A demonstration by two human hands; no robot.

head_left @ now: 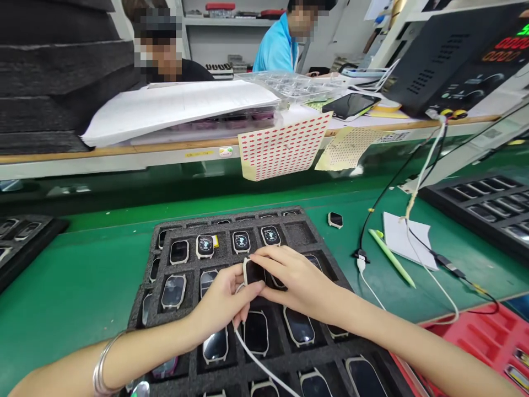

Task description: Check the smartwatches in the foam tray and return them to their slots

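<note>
Both my hands meet over a black foam tray [140,300] full of smartwatch bodies. My left hand [225,300] pinches a watch body [253,271] by its lower edge and also has a white cable [264,366] running out from under its fingers. My right hand [291,278] lies over the same watch body from the right, fingers curved and pressing on its top. Several watches in the tray's back row, such as one [241,241], show lit dials; the nearer ones are dark.
A loose watch body [335,219], a green pen [390,257], white paper [403,238] and cables lie on the green mat to the right. More black trays stand at far left [20,237] and right [487,207]. A red tray [487,336] is at lower right. Two people sit behind the shelf.
</note>
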